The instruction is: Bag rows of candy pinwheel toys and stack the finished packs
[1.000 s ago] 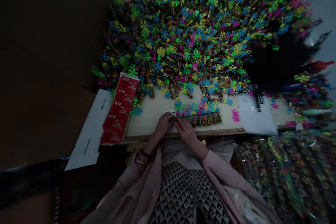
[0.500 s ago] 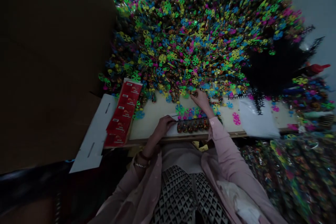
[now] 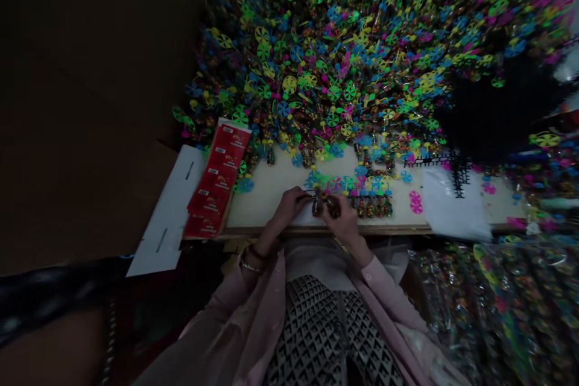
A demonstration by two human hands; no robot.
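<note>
At the near edge of the table, a black plastic strip (image 3: 382, 195) carries a row of small candy-filled tubes (image 3: 370, 208) topped with bright toy wheels (image 3: 377, 184). My left hand (image 3: 289, 206) pinches the strip's left end. Just right of it, my right hand (image 3: 344, 220) is closed around a candy tube (image 3: 335, 208), held against the left part of the row. The fingers partly cover that tube, so whether it sits in the strip cannot be made out. A white sheet (image 3: 302, 217) lies under the row.
A huge heap of wheel-topped candy tubes (image 3: 316, 60) fills the back of the table. On the left are red printed cards (image 3: 217, 184), a white card (image 3: 163, 211) and a large cardboard box (image 3: 90, 102). Black strips (image 3: 493, 114) pile up at right, by white bags (image 3: 456, 205); bagged tubes (image 3: 497, 307) lie below.
My right hand has come back from the heap's edge to the row, bringing a candy tube. My left hand stays at the strip's left end. The view has shifted slightly.
</note>
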